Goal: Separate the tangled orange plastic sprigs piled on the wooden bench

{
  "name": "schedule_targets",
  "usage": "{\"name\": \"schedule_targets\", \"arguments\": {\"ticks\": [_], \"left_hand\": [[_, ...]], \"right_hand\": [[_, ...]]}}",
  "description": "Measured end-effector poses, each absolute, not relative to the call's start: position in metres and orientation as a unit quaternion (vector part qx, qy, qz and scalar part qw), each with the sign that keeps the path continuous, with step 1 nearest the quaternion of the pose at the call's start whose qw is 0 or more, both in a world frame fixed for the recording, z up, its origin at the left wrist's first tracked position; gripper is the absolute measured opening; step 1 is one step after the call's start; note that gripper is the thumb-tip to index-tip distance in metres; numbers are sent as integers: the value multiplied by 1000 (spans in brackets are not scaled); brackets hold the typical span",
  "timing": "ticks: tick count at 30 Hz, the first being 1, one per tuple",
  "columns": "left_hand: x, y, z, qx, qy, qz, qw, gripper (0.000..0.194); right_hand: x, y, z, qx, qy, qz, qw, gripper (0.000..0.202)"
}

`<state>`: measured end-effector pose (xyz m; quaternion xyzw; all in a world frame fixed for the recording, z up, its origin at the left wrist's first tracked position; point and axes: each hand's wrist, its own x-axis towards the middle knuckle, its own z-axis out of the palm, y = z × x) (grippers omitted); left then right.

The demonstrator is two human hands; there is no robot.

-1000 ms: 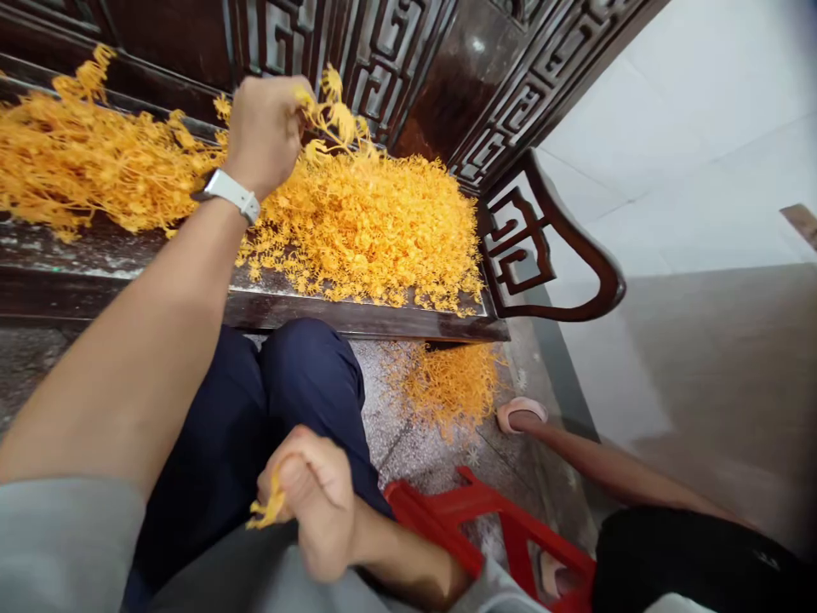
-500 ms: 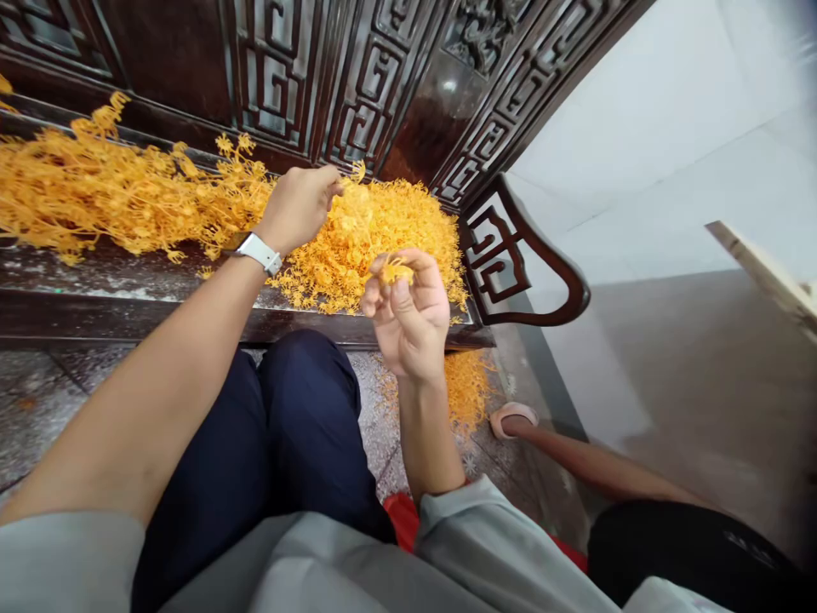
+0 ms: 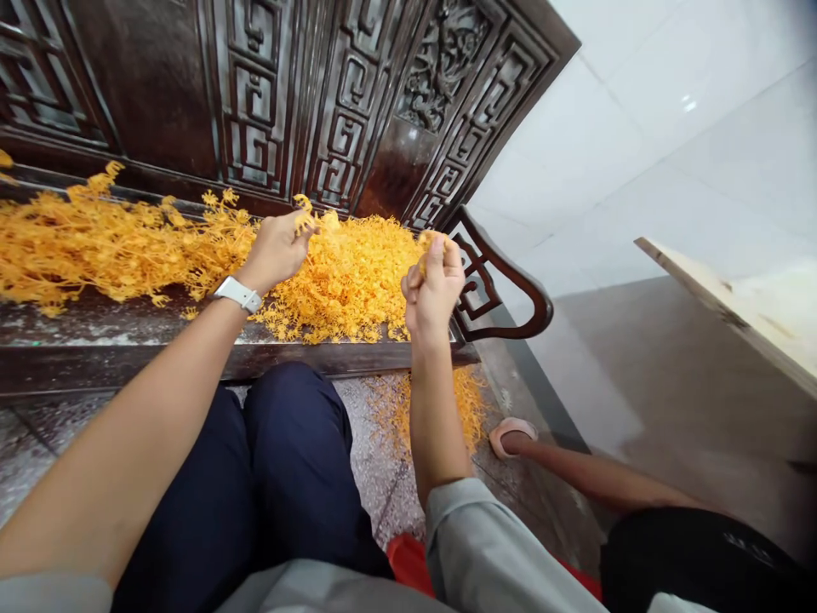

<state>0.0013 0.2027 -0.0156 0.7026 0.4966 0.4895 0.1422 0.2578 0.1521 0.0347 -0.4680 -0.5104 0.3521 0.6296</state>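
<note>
My left hand [image 3: 277, 247], with a white watch [image 3: 237, 294] on its wrist, pinches a yellow plastic flower piece [image 3: 304, 213] above the bench. To its right, my right hand [image 3: 434, 285] is raised with the fingers curled in. Bits of yellow plastic flower [image 3: 424, 242] show between those fingers, mostly hidden by them. Beneath and between both hands lies a dense heap of small yellow flower pieces [image 3: 357, 281]. Longer branching yellow flower stems [image 3: 115, 243] are piled on the bench to the left.
The dark carved wooden bench [image 3: 306, 362] has a lattice back [image 3: 255, 94] and a curved armrest [image 3: 542, 311] at right. More yellow pieces [image 3: 469, 409] lie on the floor. Another person's leg [image 3: 593, 477] is at right, below a wooden board [image 3: 721, 306]. Something red [image 3: 408, 562] sits below.
The view has shifted. My right hand has turned and moved away from my left, its fingers closing over the yellow piece. My left hand still pinches a yellow piece.
</note>
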Motion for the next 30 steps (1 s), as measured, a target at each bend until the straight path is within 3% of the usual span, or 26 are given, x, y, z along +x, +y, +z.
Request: {"name": "schedule_targets", "arguments": {"ticks": [3,5,7,10,12,14,18,21,30], "left_hand": [[7,203,-16,682,505,508,148,23],[13,200,-15,684,485,513,185,28],[20,198,-15,684,463,511,237,34],[31,195,-14,680,444,509,285,39],[36,194,-12,682,446,508,280,39],[41,192,-8,700,458,489,247,34],[50,185,-1,723,484,456,188,27],[59,181,4,674,516,489,200,28],[85,176,14,387,530,610,444,31]], "right_hand": [[268,200,18,-589,-537,291,530,91],[268,214,10,-623,-567,247,479,104],[262,213,5,-582,-589,274,489,105],[242,195,3,-443,-561,489,499,98],[228,184,-1,-377,-528,604,464,92],[215,180,-9,-360,-519,634,446,80],[205,188,-31,-397,-534,540,516,57],[208,191,-42,-427,-536,441,580,57],[202,156,-29,-411,-636,287,587,62]]}}
